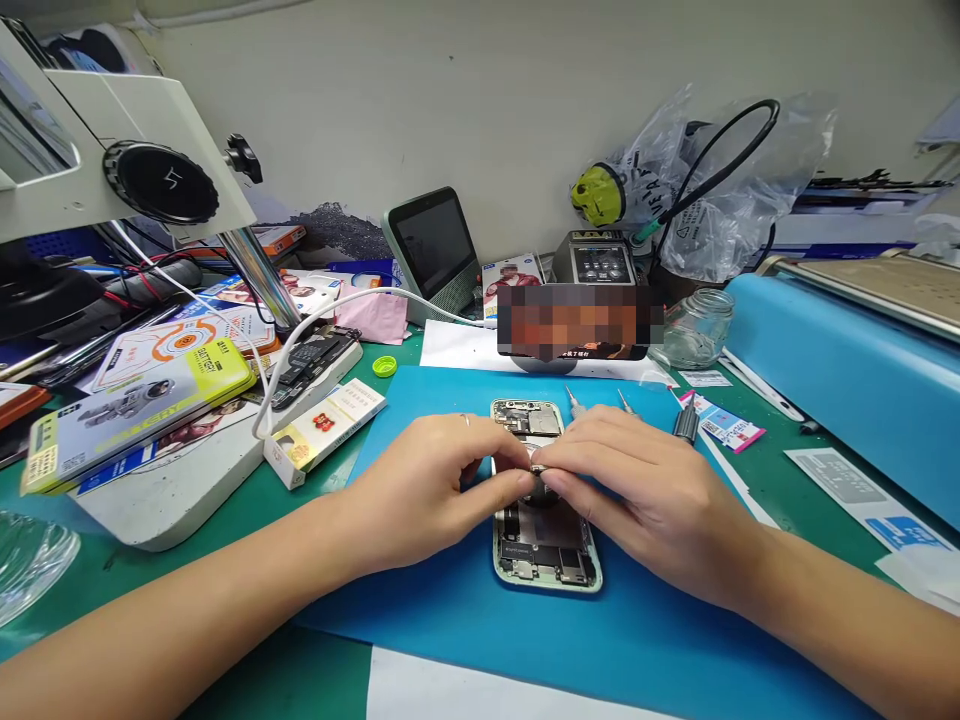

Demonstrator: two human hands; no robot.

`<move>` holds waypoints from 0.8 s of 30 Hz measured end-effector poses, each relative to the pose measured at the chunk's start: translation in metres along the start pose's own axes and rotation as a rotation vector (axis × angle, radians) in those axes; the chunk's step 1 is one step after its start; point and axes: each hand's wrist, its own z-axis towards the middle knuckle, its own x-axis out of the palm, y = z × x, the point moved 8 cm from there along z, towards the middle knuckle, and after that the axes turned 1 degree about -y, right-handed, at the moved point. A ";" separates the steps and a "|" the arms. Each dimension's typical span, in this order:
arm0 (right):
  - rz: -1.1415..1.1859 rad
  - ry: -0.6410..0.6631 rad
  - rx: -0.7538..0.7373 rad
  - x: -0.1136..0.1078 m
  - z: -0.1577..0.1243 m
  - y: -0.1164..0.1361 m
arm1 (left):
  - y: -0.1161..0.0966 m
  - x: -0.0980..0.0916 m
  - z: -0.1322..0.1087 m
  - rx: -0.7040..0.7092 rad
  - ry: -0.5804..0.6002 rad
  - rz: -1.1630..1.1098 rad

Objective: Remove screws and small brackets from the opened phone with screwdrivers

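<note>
An opened smartphone (546, 545) lies face down on a blue work mat (465, 620), its back removed and inner boards showing. Both my hands meet over its middle. My left hand (439, 485) has a ring on one finger and pinches with thumb and fingertips at a small metal part (538, 468) inside the phone. My right hand (645, 490) pinches the same spot from the right, fingers closed together. The phone's middle is hidden under my fingers.
A microscope arm (120, 150) and its white base (172, 490) stand at left, with a cigarette pack (326, 430) and phone boxes (135, 405). Behind are a small screen (431, 250), a soldering station (600, 262), a glass jar (697, 328), screwdrivers (686, 422), and a blue machine (847, 390) at right.
</note>
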 end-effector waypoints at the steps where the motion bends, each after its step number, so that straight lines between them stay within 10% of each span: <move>1: -0.003 -0.005 -0.002 -0.001 0.000 0.000 | 0.000 0.000 0.000 0.005 0.002 -0.006; 24: 0.262 -0.002 0.131 -0.008 -0.012 -0.003 | -0.008 0.012 -0.004 -0.014 0.211 -0.507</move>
